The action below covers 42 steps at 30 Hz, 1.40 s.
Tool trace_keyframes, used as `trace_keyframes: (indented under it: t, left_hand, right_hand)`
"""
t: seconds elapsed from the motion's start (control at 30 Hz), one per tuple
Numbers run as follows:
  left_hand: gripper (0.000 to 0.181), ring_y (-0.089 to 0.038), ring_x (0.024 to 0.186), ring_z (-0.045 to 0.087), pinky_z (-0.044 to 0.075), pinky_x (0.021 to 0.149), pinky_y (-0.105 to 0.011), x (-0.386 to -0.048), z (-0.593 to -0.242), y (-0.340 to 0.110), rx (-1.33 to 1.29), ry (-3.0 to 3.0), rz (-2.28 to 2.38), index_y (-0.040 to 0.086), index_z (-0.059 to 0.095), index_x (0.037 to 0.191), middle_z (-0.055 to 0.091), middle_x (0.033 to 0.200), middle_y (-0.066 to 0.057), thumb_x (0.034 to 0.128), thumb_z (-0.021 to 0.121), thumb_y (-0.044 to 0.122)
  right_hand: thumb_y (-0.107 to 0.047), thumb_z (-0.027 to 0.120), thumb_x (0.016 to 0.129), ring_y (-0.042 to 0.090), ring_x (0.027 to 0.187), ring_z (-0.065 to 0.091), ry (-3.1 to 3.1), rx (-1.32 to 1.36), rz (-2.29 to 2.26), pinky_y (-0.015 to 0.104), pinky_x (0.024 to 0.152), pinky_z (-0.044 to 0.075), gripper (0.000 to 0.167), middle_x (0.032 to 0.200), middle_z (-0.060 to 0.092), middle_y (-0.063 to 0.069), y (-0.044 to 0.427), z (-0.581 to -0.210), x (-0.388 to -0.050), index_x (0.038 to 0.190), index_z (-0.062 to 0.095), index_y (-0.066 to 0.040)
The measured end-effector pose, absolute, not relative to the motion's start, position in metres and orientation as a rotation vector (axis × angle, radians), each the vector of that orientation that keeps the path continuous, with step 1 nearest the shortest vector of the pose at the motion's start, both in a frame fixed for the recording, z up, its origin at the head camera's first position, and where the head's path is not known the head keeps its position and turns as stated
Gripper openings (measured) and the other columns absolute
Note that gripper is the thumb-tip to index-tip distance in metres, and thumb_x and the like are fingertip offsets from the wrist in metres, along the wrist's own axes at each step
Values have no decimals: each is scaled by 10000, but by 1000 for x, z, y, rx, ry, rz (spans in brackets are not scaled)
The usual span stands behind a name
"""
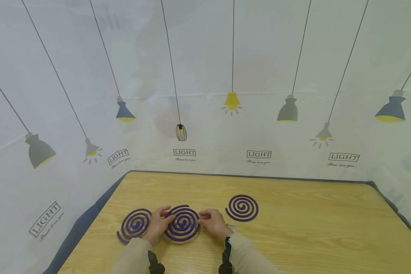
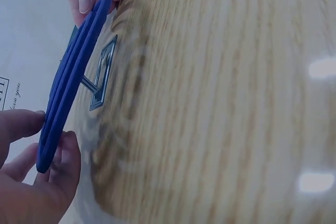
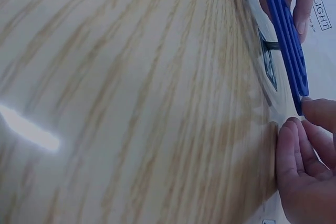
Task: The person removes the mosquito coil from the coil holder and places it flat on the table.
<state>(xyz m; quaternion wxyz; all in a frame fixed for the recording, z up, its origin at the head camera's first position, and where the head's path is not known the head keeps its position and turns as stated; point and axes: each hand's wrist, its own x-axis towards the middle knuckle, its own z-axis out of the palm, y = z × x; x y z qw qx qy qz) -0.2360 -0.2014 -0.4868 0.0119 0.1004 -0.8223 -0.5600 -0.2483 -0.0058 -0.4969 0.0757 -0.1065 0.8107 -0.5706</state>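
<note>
A purple mosquito coil [image 1: 182, 223] sits level above the table, its centre over the upright prong of a flat metal stand [image 2: 104, 74]. At its left edge my left hand [image 1: 159, 224] pinches the rim between thumb and fingers. On the opposite edge my right hand [image 1: 213, 221] pinches the rim with thumb and fingertips. From the side, the coil [image 3: 286, 35] looks blue, with a gap between it and the tabletop. A second coil [image 1: 126, 224] is partly hidden by my left hand. Beyond my right hand a third coil [image 1: 242, 208] lies on the table.
A small metal piece [image 1: 232, 228] lies on the wooden table [image 1: 315, 228] beside my right wrist. Behind the table's dark-edged far side hangs a pale sheet [image 1: 212, 129] printed with lamps.
</note>
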Motion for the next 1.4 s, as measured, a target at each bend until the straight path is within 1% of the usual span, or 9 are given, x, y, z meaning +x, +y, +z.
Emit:
trace_keyframes:
  t: [0.17, 0.33, 0.6, 0.87, 1.07, 1.2, 1.4]
  left_hand:
    - [364, -239, 830, 581, 486, 725, -333, -233, -490, -200, 287, -2520, -1780, -114, 491, 1147, 561, 1016, -266, 824, 580, 28]
    - [360, -220, 792, 584, 494, 696, -318, -232, -492, -197, 277, -2486, -1823, -125, 473, 1158, 568, 981, -249, 834, 559, 9]
    - [368, -231, 833, 574, 484, 730, -336, -233, -497, -189, 294, -2498, -1816, -77, 469, 1185, 550, 1023, -243, 847, 559, 39]
    - [360, -264, 877, 561, 473, 777, -373, -234, -500, -179, 274, -2486, -1788, -61, 483, 1182, 544, 1031, -240, 843, 561, 34]
    - [363, -272, 902, 548, 472, 783, -371, -235, -499, -170, 250, -2457, -1814, -69, 483, 1178, 536, 1042, -248, 839, 565, 29]
    - [359, -278, 906, 546, 473, 781, -375, -236, -499, -164, 249, -2448, -1834, -73, 479, 1179, 532, 1043, -248, 842, 559, 22]
    - [348, -262, 902, 545, 477, 774, -360, -238, -503, -156, 276, -2429, -1848, -45, 495, 1179, 538, 1034, -217, 844, 559, 24]
  right_hand:
    - [25, 632, 770, 162, 735, 570, 2448, -300, -1684, 247, 614, 492, 180, 817, 613, 79, -7, -494, -247, 945, 615, 61]
    - [11, 635, 773, 144, 717, 562, 2454, -314, -1668, 236, 601, 485, 161, 802, 613, 64, -5, -494, -248, 930, 624, 48]
    - [23, 622, 777, 132, 697, 556, 2420, -268, -1668, 250, 590, 493, 163, 796, 603, 61, 2, -493, -247, 939, 617, 44]
    - [52, 620, 762, 151, 709, 551, 2488, -269, -1644, 254, 602, 488, 165, 795, 592, 65, 9, -491, -246, 927, 609, 52]
    - [65, 619, 754, 184, 737, 577, 2558, -295, -1627, 265, 630, 495, 172, 819, 609, 97, 13, -492, -247, 926, 607, 63]
    - [56, 621, 755, 199, 760, 587, 2579, -266, -1632, 271, 655, 501, 214, 846, 607, 110, 15, -493, -248, 966, 597, 77]
    - [80, 594, 753, 259, 829, 577, 2614, -238, -1666, 319, 715, 496, 249, 882, 606, 149, 17, -494, -246, 1001, 581, 102]
